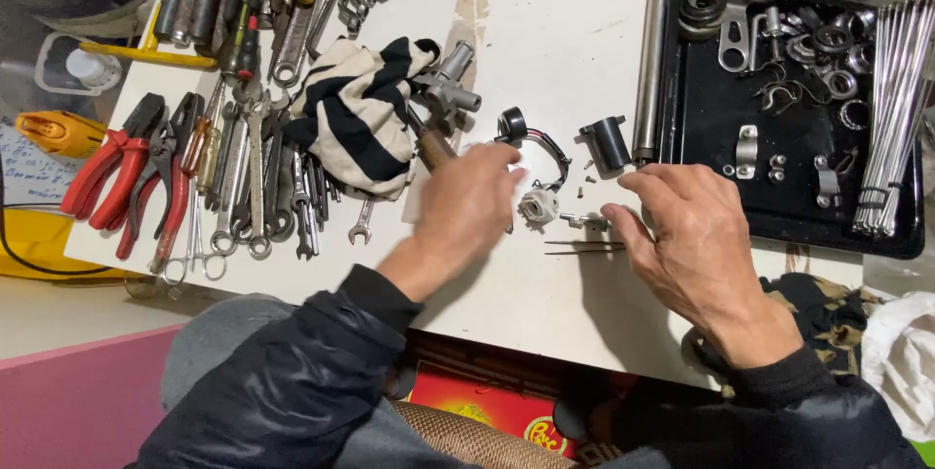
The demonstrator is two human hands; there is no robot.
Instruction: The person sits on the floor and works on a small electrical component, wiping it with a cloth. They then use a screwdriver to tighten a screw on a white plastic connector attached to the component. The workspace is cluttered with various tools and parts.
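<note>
The left hand (466, 198) lies knuckles up with its fingers curled down over the worktop (545, 60), and motion blur hides whether they pinch anything, so I cannot tell if they grip. Their tips end just beside a small white round part (538, 206), which lies on the worktop between the two hands and serves as the landmark here. From that white part a thin bundle of wires (551, 152) loops up to a black round cap (511, 123) just above it. To the right of the white part, the right hand (693, 245) rests palm down with its fingers spread and loose, gripping nothing; its forefinger tip touches, or nearly touches, a small metal piece (584, 222) lying just beside the white part. Two thin metal rods (584, 247) lie just below the white part, running toward the right hand. Up and to the right of it stands a black cylinder (610, 143), with a long steel tube (650, 70) beyond that, against the edge of a black tray (701, 187) that holds rings, brackets and a bundle of spokes (891, 109). Up and to the left of the white part lie a wooden-handled tool (433, 148) and a grey metal fitting (446, 89), then a striped cloth (355, 113). Farther left lie a spread of wrenches (258, 177) and red-handled pliers (112, 172).
</note>
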